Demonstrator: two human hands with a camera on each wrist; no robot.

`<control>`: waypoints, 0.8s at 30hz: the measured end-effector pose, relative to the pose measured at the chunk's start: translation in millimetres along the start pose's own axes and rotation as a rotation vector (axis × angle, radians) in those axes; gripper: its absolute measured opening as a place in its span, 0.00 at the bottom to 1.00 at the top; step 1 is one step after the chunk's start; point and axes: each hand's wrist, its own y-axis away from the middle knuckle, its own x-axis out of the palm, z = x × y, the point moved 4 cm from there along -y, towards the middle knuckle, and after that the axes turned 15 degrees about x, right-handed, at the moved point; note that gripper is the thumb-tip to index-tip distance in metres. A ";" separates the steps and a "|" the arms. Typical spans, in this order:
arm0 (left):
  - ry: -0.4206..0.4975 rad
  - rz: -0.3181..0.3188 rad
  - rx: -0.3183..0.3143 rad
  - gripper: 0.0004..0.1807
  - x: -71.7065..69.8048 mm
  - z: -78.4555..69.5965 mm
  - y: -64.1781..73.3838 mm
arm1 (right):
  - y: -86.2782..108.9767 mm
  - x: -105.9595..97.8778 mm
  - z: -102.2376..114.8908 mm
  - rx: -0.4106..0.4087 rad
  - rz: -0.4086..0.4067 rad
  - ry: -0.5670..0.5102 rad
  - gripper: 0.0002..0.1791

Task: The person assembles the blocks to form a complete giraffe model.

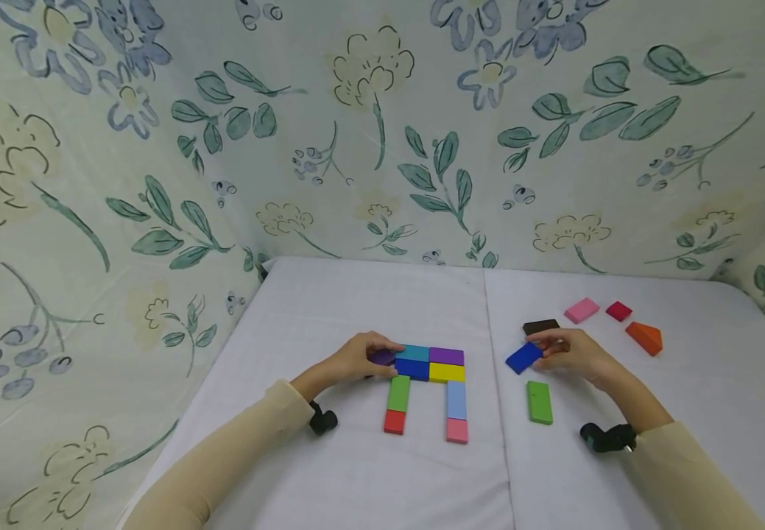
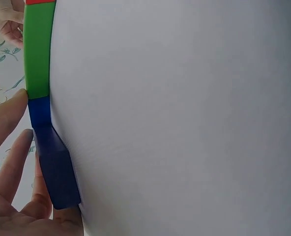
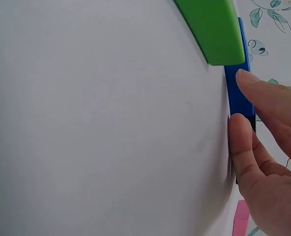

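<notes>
My left hand is curled around a purple block at the left end of a flat block pattern. Its fingertips reach the teal block and a dark blue block. In the left wrist view the purple block lies against the fingers, beside the blue and green blocks. My right hand pinches a blue block to the right of the pattern. From the right wrist, fingertips show at the edge of that blue block, beyond a green block.
The pattern also has purple, yellow, green, red, light blue and pink blocks. Near the right hand lie dark brown, green, pink, red and orange pieces.
</notes>
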 end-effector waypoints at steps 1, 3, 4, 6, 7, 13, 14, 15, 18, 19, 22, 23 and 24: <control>0.002 0.000 -0.005 0.23 0.0 0.2 -0.1 | 0.0 -0.2 0.3 0.000 -0.001 -0.004 0.27; 0.006 -0.001 -0.013 0.23 0.2 1.2 -0.4 | -0.4 -0.2 0.3 -0.006 -0.002 -0.007 0.26; 0.007 -0.001 -0.013 0.23 0.1 1.5 -0.6 | -0.4 0.0 0.5 -0.009 -0.002 -0.007 0.25; 0.009 -0.003 -0.011 0.23 0.2 1.7 -0.8 | -0.4 0.2 0.6 -0.010 -0.006 -0.006 0.25; 0.010 -0.004 -0.008 0.23 0.2 1.5 -0.8 | -0.6 0.2 0.5 -0.011 -0.008 -0.004 0.24; 0.012 -0.008 0.008 0.23 0.1 0.2 -0.8 | -1.0 0.0 -0.9 -0.016 -0.023 0.000 0.24; 0.010 -0.008 0.010 0.23 -0.1 0.2 -0.8 | -1.2 0.1 -1.1 -0.016 -0.024 -0.001 0.24; 0.008 -0.008 0.012 0.23 -0.3 0.3 -0.8 | -1.5 0.3 -1.0 -0.017 -0.026 0.000 0.23; 0.007 -0.010 0.011 0.23 -0.6 0.3 -0.7 | -2.1 1.0 -0.8 -0.020 -0.028 0.005 0.23; 0.009 -0.011 0.010 0.23 -0.6 0.5 -0.6 | -1.9 1.1 -0.3 -0.019 -0.029 0.006 0.23; 0.010 -0.010 0.004 0.23 -0.3 0.3 -0.3 | -1.4 2.1 1.3 -0.024 -0.023 0.004 0.24; 0.009 -0.008 0.003 0.23 -0.2 0.6 -0.4 | -1.4 2.5 1.7 -0.025 -0.021 -0.001 0.24; 0.008 -0.008 0.004 0.23 -0.2 0.6 -0.5 | -1.4 2.7 2.3 -0.024 -0.020 -0.007 0.24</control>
